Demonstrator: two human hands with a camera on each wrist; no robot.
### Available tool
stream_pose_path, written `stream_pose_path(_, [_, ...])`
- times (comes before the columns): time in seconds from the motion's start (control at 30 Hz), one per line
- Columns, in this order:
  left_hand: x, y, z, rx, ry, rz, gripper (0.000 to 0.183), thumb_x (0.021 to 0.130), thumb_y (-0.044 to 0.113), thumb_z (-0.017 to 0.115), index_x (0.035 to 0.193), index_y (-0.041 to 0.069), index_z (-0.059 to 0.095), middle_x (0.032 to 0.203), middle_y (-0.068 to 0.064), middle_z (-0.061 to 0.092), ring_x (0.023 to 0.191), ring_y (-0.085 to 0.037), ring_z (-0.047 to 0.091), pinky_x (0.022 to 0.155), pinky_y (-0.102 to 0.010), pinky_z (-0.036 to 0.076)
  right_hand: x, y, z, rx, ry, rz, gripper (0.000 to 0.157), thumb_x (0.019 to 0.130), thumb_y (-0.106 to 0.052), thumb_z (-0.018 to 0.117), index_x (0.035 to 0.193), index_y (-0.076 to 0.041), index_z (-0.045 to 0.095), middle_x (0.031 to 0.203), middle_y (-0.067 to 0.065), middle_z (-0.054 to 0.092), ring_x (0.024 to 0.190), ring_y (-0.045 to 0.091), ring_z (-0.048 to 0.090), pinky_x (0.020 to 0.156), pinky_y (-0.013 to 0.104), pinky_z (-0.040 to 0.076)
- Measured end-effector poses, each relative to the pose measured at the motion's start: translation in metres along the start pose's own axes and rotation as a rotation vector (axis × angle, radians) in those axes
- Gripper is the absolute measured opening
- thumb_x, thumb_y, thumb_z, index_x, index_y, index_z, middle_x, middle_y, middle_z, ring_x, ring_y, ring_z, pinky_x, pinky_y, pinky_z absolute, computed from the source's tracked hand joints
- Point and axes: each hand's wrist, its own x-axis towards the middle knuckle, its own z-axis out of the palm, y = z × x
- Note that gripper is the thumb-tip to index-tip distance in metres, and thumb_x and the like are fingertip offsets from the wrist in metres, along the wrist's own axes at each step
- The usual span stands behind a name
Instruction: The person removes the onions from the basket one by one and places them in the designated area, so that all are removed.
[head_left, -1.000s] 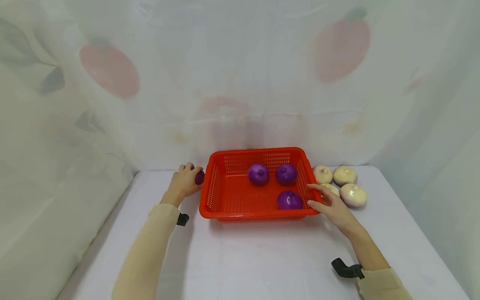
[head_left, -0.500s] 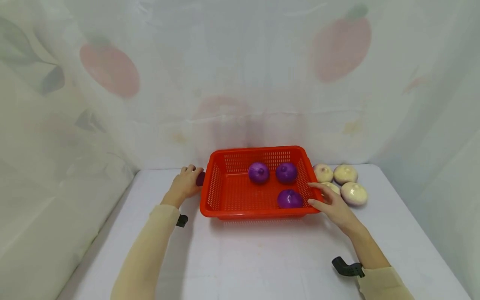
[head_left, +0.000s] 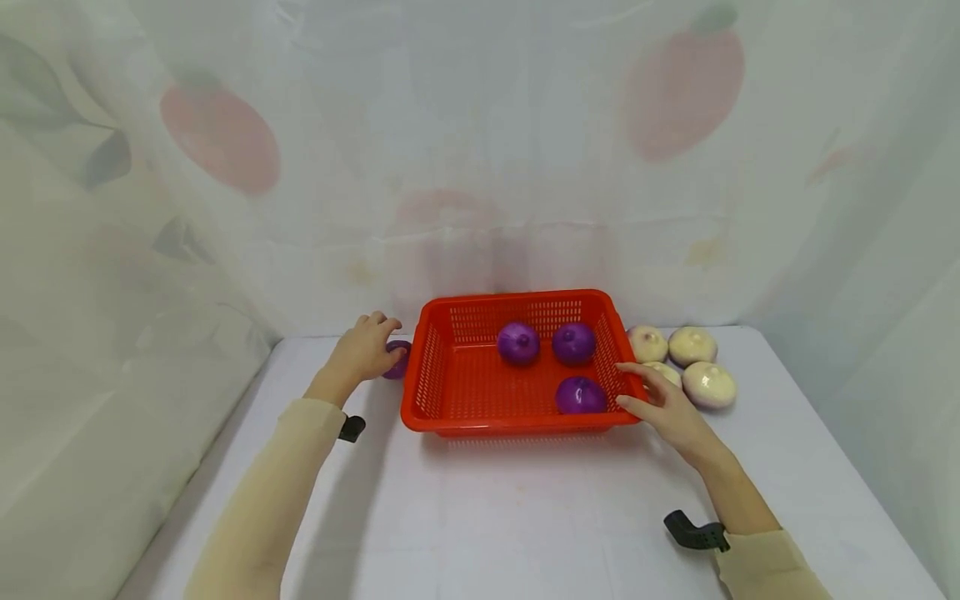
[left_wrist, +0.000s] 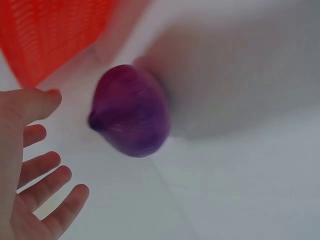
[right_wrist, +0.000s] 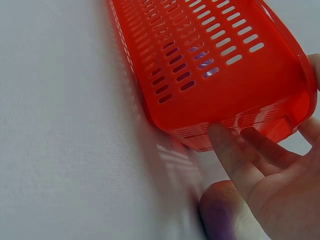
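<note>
My left hand (head_left: 362, 348) is just left of the red basket (head_left: 517, 425), its fingers spread and holding nothing. A purple onion (head_left: 397, 360) lies on the table between that hand and the basket; in the left wrist view the onion (left_wrist: 132, 111) sits apart from the fingertips. With my right hand (head_left: 671, 417) I hold the basket's right end by the rim. In the right wrist view, fingers (right_wrist: 227, 150) lie along the outside of the basket wall (right_wrist: 215, 100). Inside the basket are three purple onions: two at the back (head_left: 518, 343) and one at the front right (head_left: 581, 396).
Several pale onions (head_left: 708, 386) cluster on the white table (head_left: 517, 517), right of the basket behind my right hand. A printed white cloth (head_left: 487, 167) hangs just behind the table's back edge, with more cloth on both sides.
My left hand has let go of the purple onion beside the basket and drawn back a little to the left, fingers opened. The right hand and basket stay nearly where they were.
</note>
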Motion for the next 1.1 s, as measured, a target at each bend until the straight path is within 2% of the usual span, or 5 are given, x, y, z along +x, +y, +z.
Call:
stream_pose_path(0.3, [-0.006, 0.025, -0.031, -0.008, 0.186, 0.075, 0.033, 0.095, 0.023, 0.062, 0.122, 0.004, 0.067, 0.119, -0.017, 0.063, 0.109, -0.041, 0.059, 0.087, -0.057, 0.052, -0.001, -0.001, 0.0, 0.0, -0.009, 0.006, 0.058, 0.101, -0.02, 0.065, 0.151, -0.003, 0.041, 0.153, 0.022, 0.038, 0.134, 0.041, 0.043, 0.091, 0.02, 0.052])
stream_pose_path(0.47, [-0.018, 0.048, -0.045, -0.024, 0.299, 0.167, 0.027, 0.093, 0.021, 0.064, 0.114, 0.004, 0.07, 0.114, -0.015, 0.066, 0.104, -0.039, 0.062, 0.085, -0.054, 0.053, 0.0, -0.001, 0.0, -0.005, -0.009, 0.006, 0.058, 0.101, -0.021, 0.065, 0.151, -0.003, 0.041, 0.154, 0.021, 0.037, 0.135, 0.04, 0.042, 0.092, 0.019, 0.051])
stream_pose_path(0.57, [-0.023, 0.064, -0.052, -0.019, 0.338, 0.24, 0.025, 0.092, 0.019, 0.065, 0.11, 0.003, 0.07, 0.108, -0.014, 0.067, 0.099, -0.038, 0.063, 0.083, -0.052, 0.054, 0.0, 0.0, 0.0, -0.006, -0.006, 0.003, 0.058, 0.1, -0.02, 0.066, 0.15, -0.002, 0.041, 0.153, 0.021, 0.038, 0.134, 0.041, 0.043, 0.091, 0.019, 0.051])
stream_pose_path(0.8, [-0.025, 0.099, -0.061, 0.021, 0.283, 0.322, 0.03, 0.092, 0.019, 0.068, 0.117, 0.002, 0.068, 0.109, -0.013, 0.065, 0.098, -0.034, 0.062, 0.086, -0.046, 0.055, 0.0, 0.001, -0.001, -0.002, -0.005, 0.003, 0.058, 0.1, -0.02, 0.066, 0.15, -0.003, 0.042, 0.153, 0.021, 0.037, 0.134, 0.041, 0.042, 0.091, 0.02, 0.052])
stream_pose_path(1.1, [-0.006, 0.131, -0.07, 0.079, 0.27, 0.391, 0.033, 0.094, 0.023, 0.067, 0.122, 0.006, 0.067, 0.114, -0.012, 0.065, 0.103, -0.032, 0.062, 0.089, -0.046, 0.054, 0.0, 0.0, 0.0, 0.01, -0.005, 0.002, 0.058, 0.1, -0.019, 0.065, 0.15, -0.002, 0.041, 0.152, 0.022, 0.038, 0.132, 0.042, 0.044, 0.09, 0.021, 0.053])
